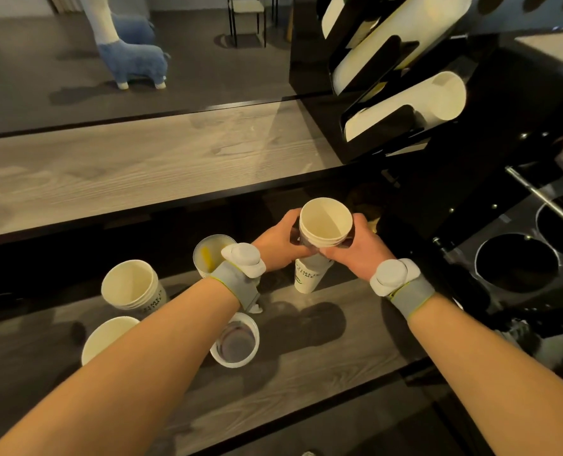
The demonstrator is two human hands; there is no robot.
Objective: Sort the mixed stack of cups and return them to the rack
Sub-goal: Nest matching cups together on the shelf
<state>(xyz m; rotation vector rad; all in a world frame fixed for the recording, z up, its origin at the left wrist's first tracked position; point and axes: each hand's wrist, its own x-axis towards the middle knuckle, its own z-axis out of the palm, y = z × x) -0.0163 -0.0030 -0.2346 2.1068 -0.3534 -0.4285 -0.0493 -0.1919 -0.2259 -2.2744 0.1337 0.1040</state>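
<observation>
both hands, left hand (278, 240) and right hand (355, 246), clasp the mixed cup stack (322, 235); separating step; next: lift top paper cup free, then rack (405, 77).

cream cups (325, 222), black rack (309, 67), possibly blue toy (132, 60)

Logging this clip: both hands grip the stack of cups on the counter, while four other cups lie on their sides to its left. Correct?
Not quite. In the head view both hands, left hand and right hand, do grip the stack of cups, but the four other cups stand upright, mouths up, not on their sides.
</observation>
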